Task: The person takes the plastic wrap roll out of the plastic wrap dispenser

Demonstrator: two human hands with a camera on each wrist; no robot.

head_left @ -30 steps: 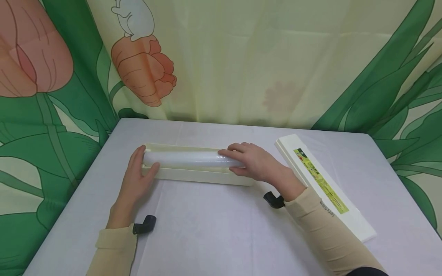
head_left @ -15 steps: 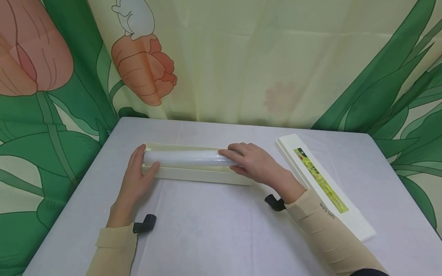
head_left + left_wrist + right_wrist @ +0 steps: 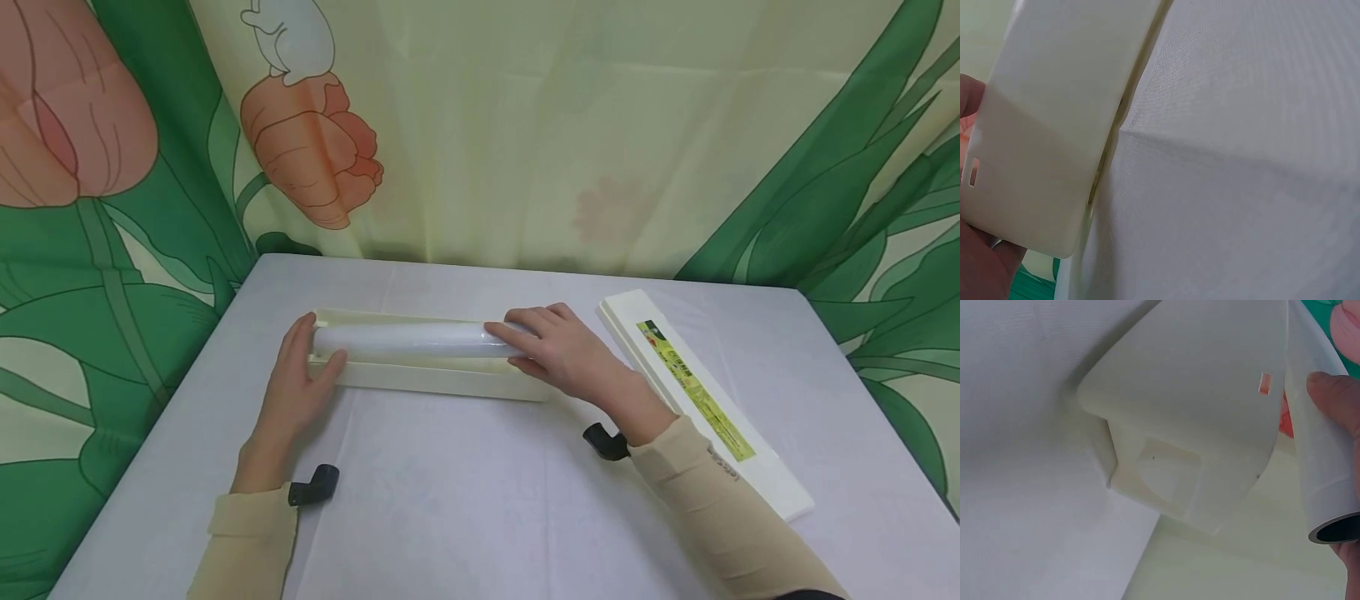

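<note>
A long, open cream-white box [image 3: 442, 381] lies on the table, its front wall facing me. A white roll of cling film [image 3: 405, 340] sits lengthwise over the box's opening, its right end raised out. My left hand [image 3: 292, 387] grips the left end of the box, thumb at the front edge; in the left wrist view, part of that hand [image 3: 985, 262] wraps the box's end. My right hand [image 3: 558, 350] holds the roll near its right end. The right wrist view shows the thumb on the roll [image 3: 1319, 450], above the dark hollow core, apart from the box wall [image 3: 1204, 375].
A white lid-like long piece [image 3: 750, 475] with a yellow-green label [image 3: 693, 387] lies slanted at the right, partly behind my right forearm. White cloth covers the table [image 3: 450, 492]. A printed curtain [image 3: 480, 142] hangs behind the far edge.
My right hand has shifted slightly right and up, and the roll's right end has risen a little with it. The left hand and the box stay nearly in place.
</note>
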